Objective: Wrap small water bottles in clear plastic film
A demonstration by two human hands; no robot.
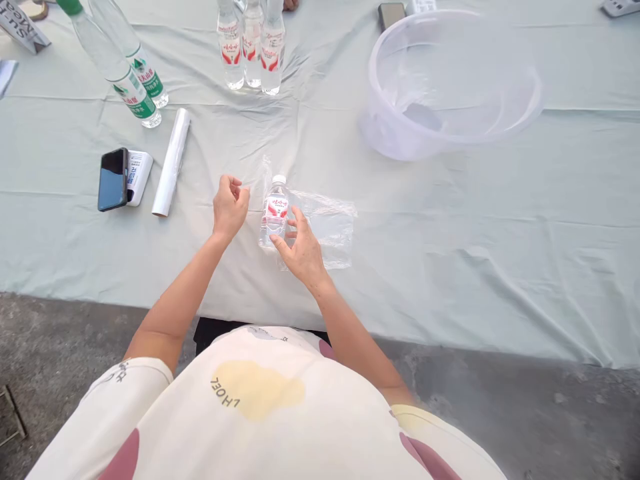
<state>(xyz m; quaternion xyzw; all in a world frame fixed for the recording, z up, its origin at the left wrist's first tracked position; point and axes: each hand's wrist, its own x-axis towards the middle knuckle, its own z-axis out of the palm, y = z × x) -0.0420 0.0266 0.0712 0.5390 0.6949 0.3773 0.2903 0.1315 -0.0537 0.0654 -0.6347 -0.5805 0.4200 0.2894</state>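
Small bottle (274,212) lies on plastic sheet (330,230) on worktop (450,233), not wrapped yet. Left hand (230,207) grip pinches the sheet's edge; right hand (300,252) open, fingertips against bottle. Early stage, I'd say.

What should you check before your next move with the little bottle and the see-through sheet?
1. Bottle on the plastic sheet: ok.
2. White cap on: ok.
3. Right hand touching the bottle: ok, open fingers at its side.
4. Left hand holding the sheet's edge: cannot tell; its fingers are pinched, but the film is too clear to see.
5. Sheet lying smooth: not ok, it is crinkled.
6. Roll out of the way: ok, it lies apart on the left.
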